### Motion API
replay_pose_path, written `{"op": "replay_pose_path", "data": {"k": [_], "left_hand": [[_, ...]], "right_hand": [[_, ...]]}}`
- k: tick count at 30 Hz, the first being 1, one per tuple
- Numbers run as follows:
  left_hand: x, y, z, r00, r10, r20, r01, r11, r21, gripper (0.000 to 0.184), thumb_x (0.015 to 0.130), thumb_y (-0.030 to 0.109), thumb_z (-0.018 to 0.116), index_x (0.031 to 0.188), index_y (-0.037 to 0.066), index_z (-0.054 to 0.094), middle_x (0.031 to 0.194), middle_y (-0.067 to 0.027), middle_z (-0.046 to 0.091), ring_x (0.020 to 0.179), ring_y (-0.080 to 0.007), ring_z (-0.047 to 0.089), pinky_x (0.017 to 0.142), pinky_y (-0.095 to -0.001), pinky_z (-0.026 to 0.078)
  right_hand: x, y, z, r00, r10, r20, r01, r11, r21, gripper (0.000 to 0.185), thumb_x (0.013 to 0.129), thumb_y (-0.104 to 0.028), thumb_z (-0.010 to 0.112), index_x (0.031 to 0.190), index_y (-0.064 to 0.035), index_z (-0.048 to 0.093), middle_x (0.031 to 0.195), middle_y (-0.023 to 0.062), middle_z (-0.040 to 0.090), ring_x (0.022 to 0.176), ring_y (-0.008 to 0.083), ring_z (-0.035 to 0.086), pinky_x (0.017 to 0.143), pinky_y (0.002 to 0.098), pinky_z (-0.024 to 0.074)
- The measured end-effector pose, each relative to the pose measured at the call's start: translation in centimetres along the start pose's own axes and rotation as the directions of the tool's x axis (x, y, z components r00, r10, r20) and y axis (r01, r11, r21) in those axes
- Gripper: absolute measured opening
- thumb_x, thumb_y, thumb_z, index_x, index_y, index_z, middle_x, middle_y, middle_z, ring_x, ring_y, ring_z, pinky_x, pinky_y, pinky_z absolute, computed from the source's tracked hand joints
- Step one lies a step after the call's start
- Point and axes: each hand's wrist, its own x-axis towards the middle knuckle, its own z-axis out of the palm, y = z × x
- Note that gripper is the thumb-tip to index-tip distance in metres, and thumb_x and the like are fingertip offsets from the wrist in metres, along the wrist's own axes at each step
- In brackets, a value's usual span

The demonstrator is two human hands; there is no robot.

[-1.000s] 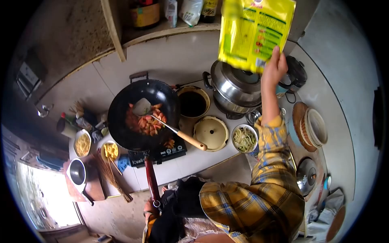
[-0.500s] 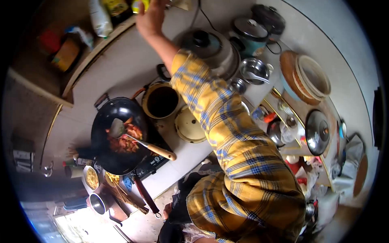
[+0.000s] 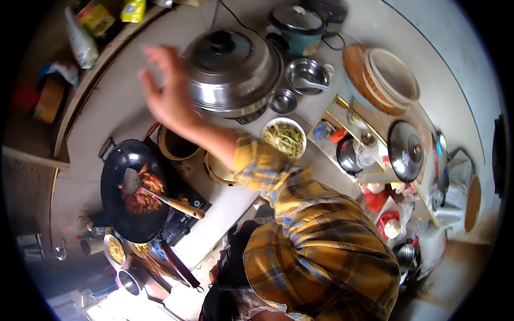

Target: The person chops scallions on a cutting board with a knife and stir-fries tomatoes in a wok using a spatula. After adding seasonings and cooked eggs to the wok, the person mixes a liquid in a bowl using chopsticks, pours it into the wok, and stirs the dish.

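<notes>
My right hand [image 3: 168, 91] is raised between the shelf and the large steel steamer [image 3: 233, 69], empty, its fingers apart and slightly blurred. A yellow packet [image 3: 133, 10] stands on the shelf, away from the hand. Below and left sits the black wok [image 3: 115, 195] with chopped reddish food [image 3: 150, 195]; a spatula [image 3: 179, 206] with a wooden handle rests in it. Of my left hand [image 3: 214, 273] only a small part shows at the bottom, beside dark cloth and near the wok's long handle [image 3: 179, 267]; its fingers are hidden.
Brown-rimmed pot [image 3: 179, 144] and a pale lid [image 3: 214, 168] lie beside the wok. A bowl of green-white strips [image 3: 284, 138], a steel bowl [image 3: 307, 75] and a rice cooker [image 3: 297, 32] stand right. Stacked baskets [image 3: 393, 77] and a dark lid [image 3: 405, 151] are farther right.
The yellow packet has gone from my right hand to the shelf. My right hand has let go, opened and drawn back below the shelf. The view has turned.
</notes>
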Motion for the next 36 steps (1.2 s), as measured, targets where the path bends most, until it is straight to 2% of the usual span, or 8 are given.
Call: {"op": "replay_pose_path", "data": {"k": [11,15,16,20,24,27,32,36], "left_hand": [[-2.4,4.3,0.6,0.972,0.029,-0.233,-0.051,0.995,-0.089,0.047,0.096,0.048,0.053,0.099,0.004,0.069,0.090,-0.0183,0.069,0.088,-0.0351,0.067,0.075,-0.0432,0.051],[-2.6,1.4,3.2,0.922,0.166,-0.349,-0.212,0.972,-0.099,0.040,0.095,0.043,0.058,0.108,0.006,0.068,0.095,-0.0150,0.070,0.089,-0.0354,0.068,0.078,-0.0442,0.051],[1.0,-3.5,6.0,0.976,-0.055,-0.212,0.057,0.998,0.003,0.042,0.096,0.037,0.055,0.122,0.004,0.055,0.114,-0.0144,0.062,0.105,-0.0377,0.060,0.083,-0.0492,0.049],[-3.4,-3.6,10.3,0.935,-0.310,-0.170,-0.153,0.078,-0.985,0.064,0.092,0.053,0.054,0.117,-0.005,0.060,0.104,-0.0075,0.070,0.091,-0.0293,0.067,0.082,-0.0390,0.052],[-7.0,6.8,0.2,0.897,-0.388,-0.214,0.243,0.834,-0.495,0.047,0.088,0.049,0.062,0.107,0.006,0.066,0.099,-0.0218,0.068,0.097,-0.0366,0.065,0.081,-0.0433,0.051],[-7.5,6.3,-1.1,0.927,-0.212,-0.309,0.074,0.912,-0.404,0.035,0.090,0.040,0.060,0.101,0.007,0.067,0.094,-0.0211,0.068,0.094,-0.0388,0.065,0.079,-0.0445,0.051],[-6.9,6.9,-5.0,0.960,-0.202,-0.196,0.131,0.936,-0.327,0.042,0.094,0.045,0.056,0.103,0.005,0.066,0.095,-0.0178,0.069,0.091,-0.0328,0.067,0.078,-0.0406,0.052],[-6.0,5.8,-6.8,0.981,-0.146,-0.131,0.103,0.952,-0.290,0.043,0.093,0.045,0.057,0.106,0.005,0.065,0.096,-0.0152,0.069,0.090,-0.0294,0.067,0.080,-0.0395,0.052]], "right_hand": [[17.9,11.1,1.2,0.986,0.130,0.109,-0.030,0.770,-0.638,0.043,0.084,-0.049,0.063,0.098,-0.0086,0.069,0.083,0.0103,0.072,0.084,0.0289,0.069,0.075,0.0436,0.0532],[21.9,13.8,3.5,0.942,0.252,0.221,0.002,0.655,-0.756,0.025,0.082,-0.040,0.059,0.084,-0.0189,0.073,0.088,0.0115,0.072,0.087,0.0316,0.069,0.077,0.0442,0.0531],[22.4,13.9,3.4,0.938,0.272,0.216,-0.029,0.681,-0.731,0.022,0.080,-0.031,0.058,0.084,-0.0160,0.074,0.088,0.0138,0.071,0.086,0.0335,0.069,0.077,0.0446,0.0536],[24.4,16.8,4.6,0.996,0.082,-0.042,-0.088,0.710,-0.699,0.025,0.082,-0.017,0.056,0.091,0.0008,0.070,0.090,0.0214,0.070,0.084,0.0356,0.069,0.077,0.0461,0.0533],[27.4,21.5,0.1,0.915,0.348,-0.206,-0.247,0.884,0.396,0.034,0.087,-0.019,0.052,0.111,0.0015,0.066,0.103,0.0178,0.069,0.094,0.0206,0.063,0.079,0.0352,0.0470],[22.4,16.0,-8.1,0.924,-0.176,-0.338,0.017,0.905,-0.424,0.032,0.091,-0.013,0.057,0.111,0.0101,0.063,0.104,0.0184,0.068,0.089,0.0237,0.066,0.074,0.0357,0.0507],[9.6,-2.2,-8.8,0.999,-0.025,0.042,0.039,0.928,-0.370,0.030,0.098,-0.015,0.052,0.112,0.0088,0.064,0.108,0.0188,0.068,0.100,0.0222,0.065,0.084,0.0338,0.0507],[2.7,-8.1,-5.9,0.796,0.104,0.596,0.243,0.847,-0.473,0.030,0.099,-0.021,0.053,0.109,0.0035,0.067,0.102,0.0134,0.072,0.092,0.0156,0.067,0.082,0.0276,0.0497]]}}
